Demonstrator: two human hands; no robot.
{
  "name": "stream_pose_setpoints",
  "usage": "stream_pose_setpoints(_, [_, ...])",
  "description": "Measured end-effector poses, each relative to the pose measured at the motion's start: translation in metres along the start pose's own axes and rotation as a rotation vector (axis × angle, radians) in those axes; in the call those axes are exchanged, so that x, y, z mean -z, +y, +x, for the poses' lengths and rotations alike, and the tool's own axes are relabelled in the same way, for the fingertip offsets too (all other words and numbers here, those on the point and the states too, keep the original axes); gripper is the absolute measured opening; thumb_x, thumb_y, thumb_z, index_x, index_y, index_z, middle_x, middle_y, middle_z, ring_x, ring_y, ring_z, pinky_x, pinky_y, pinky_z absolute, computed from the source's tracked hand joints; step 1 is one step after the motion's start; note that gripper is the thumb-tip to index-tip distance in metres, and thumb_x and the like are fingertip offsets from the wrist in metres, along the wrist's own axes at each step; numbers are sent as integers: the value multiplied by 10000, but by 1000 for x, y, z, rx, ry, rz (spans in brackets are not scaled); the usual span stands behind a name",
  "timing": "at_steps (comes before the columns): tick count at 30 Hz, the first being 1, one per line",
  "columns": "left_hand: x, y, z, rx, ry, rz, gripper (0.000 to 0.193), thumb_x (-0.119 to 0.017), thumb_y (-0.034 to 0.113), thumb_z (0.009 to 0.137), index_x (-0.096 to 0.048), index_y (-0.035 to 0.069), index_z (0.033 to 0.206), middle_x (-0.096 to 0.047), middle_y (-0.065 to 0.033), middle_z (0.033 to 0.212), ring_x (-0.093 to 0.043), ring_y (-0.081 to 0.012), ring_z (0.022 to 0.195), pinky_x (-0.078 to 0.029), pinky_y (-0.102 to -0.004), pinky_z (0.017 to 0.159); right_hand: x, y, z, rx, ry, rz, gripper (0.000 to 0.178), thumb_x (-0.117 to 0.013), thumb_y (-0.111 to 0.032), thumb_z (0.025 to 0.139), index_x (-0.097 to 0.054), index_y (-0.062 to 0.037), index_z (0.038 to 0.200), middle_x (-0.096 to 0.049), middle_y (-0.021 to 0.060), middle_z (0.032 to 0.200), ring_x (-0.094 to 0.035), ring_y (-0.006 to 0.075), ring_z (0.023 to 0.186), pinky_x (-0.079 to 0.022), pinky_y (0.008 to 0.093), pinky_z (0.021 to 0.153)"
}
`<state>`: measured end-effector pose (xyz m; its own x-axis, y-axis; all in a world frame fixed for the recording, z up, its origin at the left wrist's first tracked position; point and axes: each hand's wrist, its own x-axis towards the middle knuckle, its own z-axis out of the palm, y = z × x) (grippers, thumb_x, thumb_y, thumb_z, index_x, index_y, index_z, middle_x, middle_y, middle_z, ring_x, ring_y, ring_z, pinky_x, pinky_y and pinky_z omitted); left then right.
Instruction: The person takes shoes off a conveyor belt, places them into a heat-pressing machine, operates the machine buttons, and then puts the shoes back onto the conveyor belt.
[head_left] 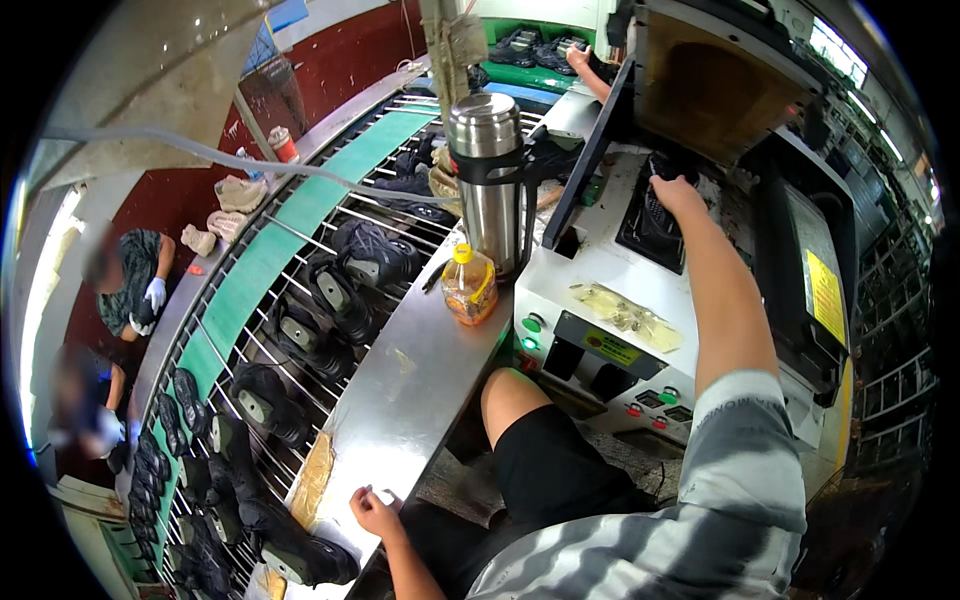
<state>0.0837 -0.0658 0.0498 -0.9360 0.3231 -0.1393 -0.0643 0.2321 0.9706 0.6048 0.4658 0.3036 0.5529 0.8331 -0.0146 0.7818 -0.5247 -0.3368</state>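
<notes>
Shoe (658,214) at my right fingers (656,183), curled closed on it, seems unfinished; left fingers (362,502) half-curled, hold unclear; more shoes (262,402) remain left of both.

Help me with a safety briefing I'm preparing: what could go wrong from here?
The right hand reaches into the white machine with its cover raised; fingers might be pinched if that came down.

The yellow-capped bottle and steel flask stand near the metal table's edge beside the machine; a stray elbow could knock them over.
</notes>
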Motion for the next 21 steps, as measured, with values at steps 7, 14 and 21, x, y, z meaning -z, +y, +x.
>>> stream_pose_setpoints(7, [-200, 47, -81, 75, -857, -249, 569, -497, 266, 988, -338, -2, 1465, -433, -141, 1433, -456, -221, 1267, -352, -335, 1065, -11, 122, -164, 745, 273, -264, 578, -546, -473, 894, -593, 16, 1198, -559, 213, 1276, -526, 355, 1167, -443, 451, 952])
stream_pose_setpoints(14, [-326, 135, -163, 375, -1072, -545, 695, -426, 432, 1005, -189, 29, 1518, -205, -138, 1579, -173, -244, 1459, -180, -385, 1156, 15, 280, -303, 833, 267, 300, 115, -705, -122, 737, -676, -66, 833, -649, 93, 845, -617, 299, 810, -494, 400, 697])
stream_pose_setpoints(21, [-274, 61, -71, 0, -906, -190, 347, -533, 269, 965, -655, -46, 1047, -686, -122, 987, -642, -186, 882, -500, -305, 792, 41, 291, -266, 655, 196, 237, 308, -693, -161, 777, -623, -94, 1069, -618, 88, 780, -617, 275, 717, -492, 394, 611])
